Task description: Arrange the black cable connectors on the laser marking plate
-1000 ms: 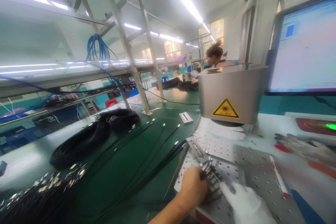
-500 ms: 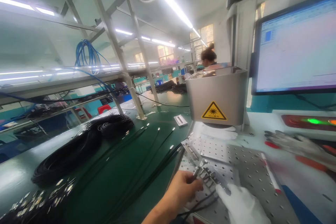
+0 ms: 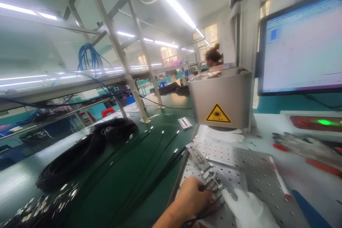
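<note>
My bare left hand (image 3: 194, 196) is closed around several black cables with metal plug ends (image 3: 213, 179), low over the perforated metal plate (image 3: 184, 174). Facing it from the right, my right hand (image 3: 249, 208), in a white glove, has its fingertips pinched at the other side of the same plugs. The plugs lie close together between both hands; exactly which ones the glove grips is hidden. Just beyond them is a narrow slotted metal fixture (image 3: 197, 155). Black cable runs (image 3: 213, 205) pass beneath my left hand.
Behind the plate stands a grey laser housing (image 3: 220, 92) with a yellow warning sign. Black cable bundles (image 3: 72, 160) lie on the green bench at left. At right are a marker (image 3: 280, 178), used gloves (image 3: 301, 144) and a monitor (image 3: 301, 46). A person (image 3: 213, 57) sits farther back.
My left hand has moved slightly right and down, bringing the plugs closer to my gloved right hand. The view has shifted a little, and the orange light on the panel no longer shows.
</note>
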`<control>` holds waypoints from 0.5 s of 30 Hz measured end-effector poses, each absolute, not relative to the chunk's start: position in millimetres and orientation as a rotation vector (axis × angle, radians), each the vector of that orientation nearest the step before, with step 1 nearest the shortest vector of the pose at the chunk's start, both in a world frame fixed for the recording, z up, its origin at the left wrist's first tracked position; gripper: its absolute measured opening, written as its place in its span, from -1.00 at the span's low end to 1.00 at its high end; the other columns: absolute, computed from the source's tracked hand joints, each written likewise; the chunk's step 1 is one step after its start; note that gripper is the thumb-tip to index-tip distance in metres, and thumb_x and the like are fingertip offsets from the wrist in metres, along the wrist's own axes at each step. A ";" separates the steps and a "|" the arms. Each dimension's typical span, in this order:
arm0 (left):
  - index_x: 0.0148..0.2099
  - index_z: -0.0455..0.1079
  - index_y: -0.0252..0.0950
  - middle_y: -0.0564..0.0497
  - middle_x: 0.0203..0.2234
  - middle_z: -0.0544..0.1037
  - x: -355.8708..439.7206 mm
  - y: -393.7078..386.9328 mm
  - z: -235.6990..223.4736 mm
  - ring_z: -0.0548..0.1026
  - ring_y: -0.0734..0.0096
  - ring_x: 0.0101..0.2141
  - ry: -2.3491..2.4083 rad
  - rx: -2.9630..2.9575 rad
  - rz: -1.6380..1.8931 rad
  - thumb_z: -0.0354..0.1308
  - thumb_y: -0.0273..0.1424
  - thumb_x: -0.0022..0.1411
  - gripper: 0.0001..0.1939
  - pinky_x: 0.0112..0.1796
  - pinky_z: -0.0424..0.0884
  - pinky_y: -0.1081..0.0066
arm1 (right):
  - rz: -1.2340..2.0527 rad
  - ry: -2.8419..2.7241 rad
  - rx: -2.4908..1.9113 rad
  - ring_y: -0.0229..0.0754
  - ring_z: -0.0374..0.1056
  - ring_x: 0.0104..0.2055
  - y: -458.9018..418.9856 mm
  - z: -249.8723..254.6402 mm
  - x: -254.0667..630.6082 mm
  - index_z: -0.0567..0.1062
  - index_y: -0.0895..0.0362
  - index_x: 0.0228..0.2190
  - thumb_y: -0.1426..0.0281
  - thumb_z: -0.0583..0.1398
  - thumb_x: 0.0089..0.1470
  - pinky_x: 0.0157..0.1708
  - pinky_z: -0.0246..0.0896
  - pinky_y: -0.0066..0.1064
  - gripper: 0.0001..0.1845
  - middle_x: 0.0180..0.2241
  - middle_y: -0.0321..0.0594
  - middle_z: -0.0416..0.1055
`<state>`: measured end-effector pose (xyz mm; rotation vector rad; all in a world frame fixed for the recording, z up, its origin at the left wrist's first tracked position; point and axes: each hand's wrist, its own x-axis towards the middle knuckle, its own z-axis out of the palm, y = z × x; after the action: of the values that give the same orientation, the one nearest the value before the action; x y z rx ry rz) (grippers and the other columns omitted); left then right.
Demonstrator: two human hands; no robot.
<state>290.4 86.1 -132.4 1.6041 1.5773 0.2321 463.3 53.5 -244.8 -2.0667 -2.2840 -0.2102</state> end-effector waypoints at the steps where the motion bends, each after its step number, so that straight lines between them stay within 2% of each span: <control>1: -0.57 0.33 -0.31 0.11 -0.69 0.29 291.0 87.1 -131.4 0.21 0.55 -0.61 1.606 1.580 0.204 0.07 -0.37 -0.02 -0.84 -0.56 0.05 0.48 | -0.258 -2.267 -2.045 -0.18 0.42 -0.30 54.0 -247.4 463.7 0.50 -0.22 0.00 0.54 0.07 0.08 -0.40 0.33 -0.47 -0.45 -0.12 -0.16 0.45; 5: -0.57 0.35 -0.30 0.10 -0.68 0.32 291.0 90.6 -132.8 0.20 0.55 -0.65 1.593 1.523 0.162 0.07 -0.36 -0.06 -0.86 -0.59 0.05 0.48 | -0.503 -2.190 -1.953 -0.21 0.42 -0.25 50.7 -249.4 458.0 0.55 -0.24 -0.09 0.64 0.04 0.04 -0.39 0.37 -0.45 -0.39 -0.03 -0.39 0.43; 9: -0.55 0.38 -0.31 0.07 -0.65 0.37 288.5 93.7 -141.3 0.28 0.52 -0.59 1.556 1.579 0.186 0.08 -0.34 -0.07 -0.85 -0.54 0.13 0.49 | -0.684 -2.162 -1.876 -0.26 0.41 -0.26 46.5 -239.8 453.6 0.57 -0.26 -0.16 0.69 0.01 0.02 -0.45 0.37 -0.45 -0.36 -0.02 -0.64 0.40; 12: -0.52 0.39 -0.31 0.07 -0.62 0.39 287.9 94.7 -144.9 0.30 0.49 -0.54 1.562 1.557 0.169 0.11 -0.33 -0.07 -0.85 -0.50 0.16 0.48 | -0.704 -2.178 -1.941 -0.31 0.39 -0.29 43.6 -226.6 450.9 0.54 -0.28 -0.10 0.74 -0.02 -0.05 -0.41 0.38 -0.46 -0.26 0.00 -0.62 0.39; 15: -0.52 0.39 -0.30 0.08 -0.63 0.36 291.1 92.6 -142.8 0.30 0.47 -0.52 1.579 1.599 0.144 0.14 -0.29 -0.04 -0.83 -0.49 0.14 0.47 | -0.616 -2.302 -2.033 -0.25 0.38 -0.30 42.9 -215.9 448.0 0.48 -0.28 0.01 0.72 0.01 -0.15 -0.39 0.38 -0.40 -0.17 0.08 -0.51 0.34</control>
<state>291.1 92.6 -142.8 1.5988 1.5795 0.1439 448.0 42.9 -215.9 -2.0326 -2.3022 -0.6156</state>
